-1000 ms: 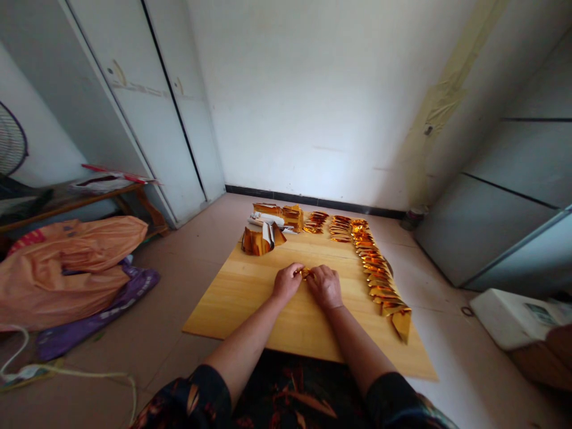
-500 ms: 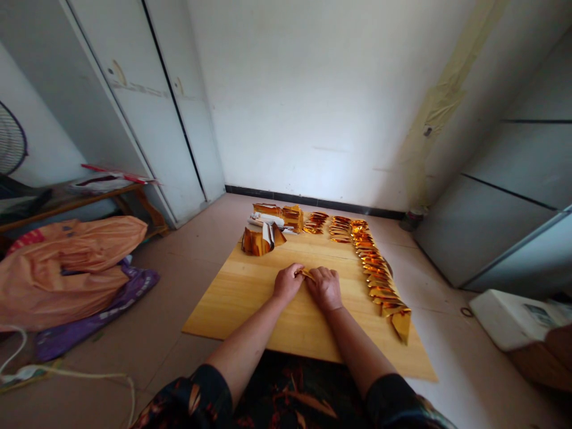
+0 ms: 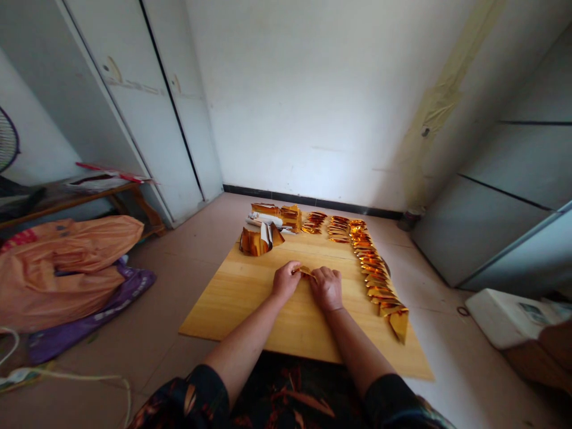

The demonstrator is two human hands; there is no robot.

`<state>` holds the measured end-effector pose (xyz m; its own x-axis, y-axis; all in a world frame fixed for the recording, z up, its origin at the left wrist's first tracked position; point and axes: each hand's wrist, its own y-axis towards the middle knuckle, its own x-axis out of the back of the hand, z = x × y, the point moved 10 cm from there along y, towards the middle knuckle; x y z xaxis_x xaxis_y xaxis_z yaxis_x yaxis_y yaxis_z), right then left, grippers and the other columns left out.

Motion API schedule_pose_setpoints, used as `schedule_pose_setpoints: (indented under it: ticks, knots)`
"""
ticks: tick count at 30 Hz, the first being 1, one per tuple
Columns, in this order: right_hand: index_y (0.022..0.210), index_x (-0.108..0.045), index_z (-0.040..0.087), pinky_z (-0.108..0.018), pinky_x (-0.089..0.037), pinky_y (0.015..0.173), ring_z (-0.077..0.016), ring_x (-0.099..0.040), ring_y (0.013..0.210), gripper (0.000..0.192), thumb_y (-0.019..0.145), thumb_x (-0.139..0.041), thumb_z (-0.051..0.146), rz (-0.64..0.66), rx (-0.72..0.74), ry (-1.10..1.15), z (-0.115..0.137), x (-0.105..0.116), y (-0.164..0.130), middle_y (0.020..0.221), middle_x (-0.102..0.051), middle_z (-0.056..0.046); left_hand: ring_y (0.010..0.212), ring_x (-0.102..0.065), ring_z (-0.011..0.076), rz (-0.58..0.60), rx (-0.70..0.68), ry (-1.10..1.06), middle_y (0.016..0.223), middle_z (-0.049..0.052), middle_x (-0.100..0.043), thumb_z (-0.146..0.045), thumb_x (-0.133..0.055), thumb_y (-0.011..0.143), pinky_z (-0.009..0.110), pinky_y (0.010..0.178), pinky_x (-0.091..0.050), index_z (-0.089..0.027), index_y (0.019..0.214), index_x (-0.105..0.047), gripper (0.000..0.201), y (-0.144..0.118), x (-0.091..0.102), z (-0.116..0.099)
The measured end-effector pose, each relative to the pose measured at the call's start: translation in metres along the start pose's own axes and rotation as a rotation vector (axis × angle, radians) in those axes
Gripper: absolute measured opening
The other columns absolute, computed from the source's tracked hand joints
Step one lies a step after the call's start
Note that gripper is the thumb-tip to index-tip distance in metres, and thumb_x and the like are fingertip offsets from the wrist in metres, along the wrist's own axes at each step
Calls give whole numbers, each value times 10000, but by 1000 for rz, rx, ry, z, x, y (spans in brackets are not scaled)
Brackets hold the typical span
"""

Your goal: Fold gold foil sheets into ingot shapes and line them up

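Both hands, the left hand (image 3: 286, 280) and the right hand (image 3: 327, 288), pinch one small gold paper (image 3: 305, 271) over the wooden board (image 3: 250, 298).

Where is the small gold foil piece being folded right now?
In the head view, the small gold foil piece sits mid-board on the pale wooden board, pinched between the left hand and right hand.

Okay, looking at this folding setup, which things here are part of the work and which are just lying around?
Part of the work:
- gold foil piece, pinched between left hand and right hand
- row of folded gold pieces
- gold paper stack
- wooden board

Just lying about:
- orange bag
- purple bag
- white box
- fan
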<state>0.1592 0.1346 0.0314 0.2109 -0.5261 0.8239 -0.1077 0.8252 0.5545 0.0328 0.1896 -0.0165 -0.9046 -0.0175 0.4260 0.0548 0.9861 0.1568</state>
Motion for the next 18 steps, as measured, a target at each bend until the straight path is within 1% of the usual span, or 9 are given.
schedule_pose_setpoints:
  ticks: [3, 7, 10, 14, 18]
  knots:
    - [664, -609, 185, -282, -201, 690, -122, -455, 650, 225, 873, -528, 201, -26, -10, -16, -2, 1, 2, 656, -577, -3, 884, -657, 140, 28, -30, 13, 1005, 41, -710, -37, -543, 739, 272, 838, -510, -175, 1042, -648, 349, -1, -3, -4]
    - [659, -611, 182, -279, -195, 683, -117, -450, 637, 239, 878, -517, 191, -40, -26, -29, -7, 4, 4, 649, -581, -3, 882, -652, 138, 51, -40, 80, 1014, 34, -709, -61, -552, 760, 259, 824, -497, -196, 1061, -644, 342, -1, -6, -8]
    - [662, -614, 180, -274, -193, 676, -116, -458, 642, 241, 879, -510, 187, -32, -25, -33, -10, 5, 6, 648, -582, -3, 882, -648, 130, 67, -31, 134, 1017, 27, -707, -69, -561, 763, 236, 807, -483, -208, 1087, -633, 360, 0, -8, -13]
    - [659, -613, 179, -268, -199, 650, -114, -466, 628, 239, 875, -510, 188, -14, -31, -48, -18, 3, 8, 650, -591, -4, 821, -647, 144, 86, -5, 271, 927, 19, -715, -154, -584, 775, 233, 736, -472, -239, 1111, -627, 349, 3, -11, -19]
    - [659, -612, 181, -263, -207, 618, -116, -470, 612, 227, 860, -508, 178, 12, -33, -84, -24, -2, 14, 662, -605, -11, 829, -641, 159, 96, -28, 349, 940, 21, -705, -206, -594, 776, 238, 727, -458, -263, 1136, -612, 366, 7, -16, -25]
